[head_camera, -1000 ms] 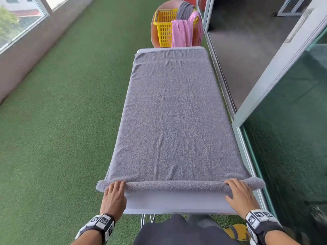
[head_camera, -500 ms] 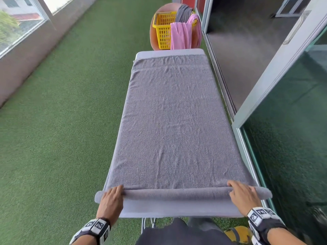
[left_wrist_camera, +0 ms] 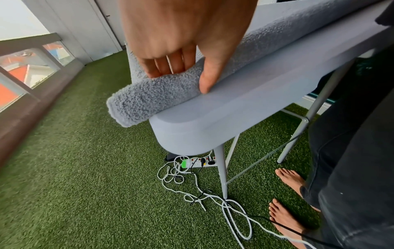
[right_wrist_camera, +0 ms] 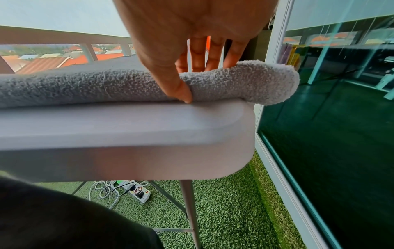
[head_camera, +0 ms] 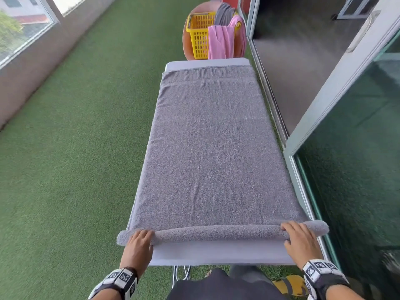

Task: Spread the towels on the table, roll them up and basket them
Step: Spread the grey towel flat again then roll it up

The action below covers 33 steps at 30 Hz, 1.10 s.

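A grey towel lies spread along the white table, its near edge rolled into a thin tube. My left hand grips the roll's left end, fingers over the top and thumb against its near side. My right hand grips the right end the same way. Both ends of the roll overhang the table's sides. A yellow basket stands past the table's far end with a pink towel and a grey towel draped over its rim.
Green artificial turf covers the floor on the left. Glass sliding doors run close along the table's right side. Under the table lie a power strip and tangled white cables, beside my bare feet.
The rolled near edge has grown slightly thicker and moved a little away from the table's near edge, with both hands travelling along on it.
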{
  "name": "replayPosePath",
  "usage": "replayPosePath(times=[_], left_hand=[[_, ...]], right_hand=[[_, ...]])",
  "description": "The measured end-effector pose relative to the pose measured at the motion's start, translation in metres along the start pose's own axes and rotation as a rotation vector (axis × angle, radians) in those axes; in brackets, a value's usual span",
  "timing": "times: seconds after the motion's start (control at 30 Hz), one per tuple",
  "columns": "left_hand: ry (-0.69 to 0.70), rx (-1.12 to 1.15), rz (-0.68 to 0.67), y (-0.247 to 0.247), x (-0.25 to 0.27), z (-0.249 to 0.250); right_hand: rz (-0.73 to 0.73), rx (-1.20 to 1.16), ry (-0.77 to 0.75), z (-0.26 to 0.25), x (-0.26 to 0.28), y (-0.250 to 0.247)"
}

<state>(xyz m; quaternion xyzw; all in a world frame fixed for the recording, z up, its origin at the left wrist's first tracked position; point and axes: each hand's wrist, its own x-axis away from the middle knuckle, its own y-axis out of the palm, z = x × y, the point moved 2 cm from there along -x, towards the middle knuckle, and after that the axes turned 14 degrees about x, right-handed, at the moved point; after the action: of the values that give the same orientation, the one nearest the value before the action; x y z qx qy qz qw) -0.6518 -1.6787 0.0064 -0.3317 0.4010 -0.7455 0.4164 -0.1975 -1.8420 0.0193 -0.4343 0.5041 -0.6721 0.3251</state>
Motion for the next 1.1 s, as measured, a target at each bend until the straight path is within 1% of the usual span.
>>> replayPosePath(times=[0.1,0.17,0.2,0.23,0.3,0.37,0.43,0.53,0.57,0.63,0.7,0.73,0.77,0.8,0.83,0.87,0.9,0.97,1.03,1.1], left_hand=[[0.005,-0.060,-0.020,-0.005,-0.001,0.007],[0.028,-0.105,0.044,-0.008,-0.006,0.009],[0.018,-0.124,0.078,-0.011,-0.009,0.008],[0.001,-0.131,0.098,-0.009,-0.013,0.006],[-0.042,-0.083,0.084,-0.004,-0.017,0.003],[-0.044,-0.042,0.028,0.005,-0.013,-0.001],[-0.006,-0.042,-0.007,0.013,-0.002,-0.006],[-0.017,-0.032,-0.038,0.007,0.009,0.000],[-0.004,-0.053,-0.028,0.004,0.010,0.003],[0.041,-0.083,0.030,-0.006,0.007,0.010],[0.051,-0.069,0.078,-0.010,-0.003,0.011],[0.026,-0.069,0.097,-0.011,-0.008,0.009],[0.003,-0.092,0.119,-0.010,-0.011,0.007],[-0.039,-0.110,0.128,-0.007,-0.012,0.006],[-0.043,-0.125,0.141,0.001,-0.011,0.002],[-0.023,-0.129,0.147,0.009,-0.006,0.000],[0.015,-0.126,0.147,0.016,0.002,-0.002],[0.063,-0.095,0.113,0.023,0.017,-0.003],[0.039,-0.062,0.047,0.024,0.024,-0.002],[0.007,-0.049,0.004,0.014,0.018,0.003]], right_hand=[[-0.084,0.029,0.000,-0.001,-0.003,-0.005],[-0.084,0.079,-0.038,-0.001,-0.010,-0.014],[-0.094,0.060,-0.041,0.000,-0.015,-0.018],[-0.079,0.022,-0.024,0.003,-0.019,-0.019],[0.019,-0.049,0.026,0.008,-0.024,-0.015],[0.085,-0.070,-0.008,0.009,-0.020,-0.003],[0.039,-0.062,-0.072,0.007,-0.007,0.016],[-0.046,-0.022,-0.044,0.006,0.012,0.027],[-0.071,-0.022,-0.019,0.003,0.014,0.024],[-0.072,-0.013,-0.008,-0.003,0.011,0.011],[-0.009,0.070,-0.013,-0.005,0.000,0.000],[0.027,0.080,-0.001,-0.004,-0.006,-0.004],[0.093,0.083,0.022,-0.004,-0.009,-0.004],[0.136,0.092,0.028,-0.003,-0.009,0.000],[0.179,0.098,0.019,-0.003,-0.007,0.005],[0.188,0.095,-0.004,-0.004,-0.001,0.010],[0.182,0.082,-0.032,-0.006,0.005,0.018],[0.108,0.068,-0.044,-0.005,0.016,0.029],[0.001,0.057,-0.036,-0.003,0.020,0.030],[-0.049,0.022,-0.010,-0.003,0.014,0.020]])
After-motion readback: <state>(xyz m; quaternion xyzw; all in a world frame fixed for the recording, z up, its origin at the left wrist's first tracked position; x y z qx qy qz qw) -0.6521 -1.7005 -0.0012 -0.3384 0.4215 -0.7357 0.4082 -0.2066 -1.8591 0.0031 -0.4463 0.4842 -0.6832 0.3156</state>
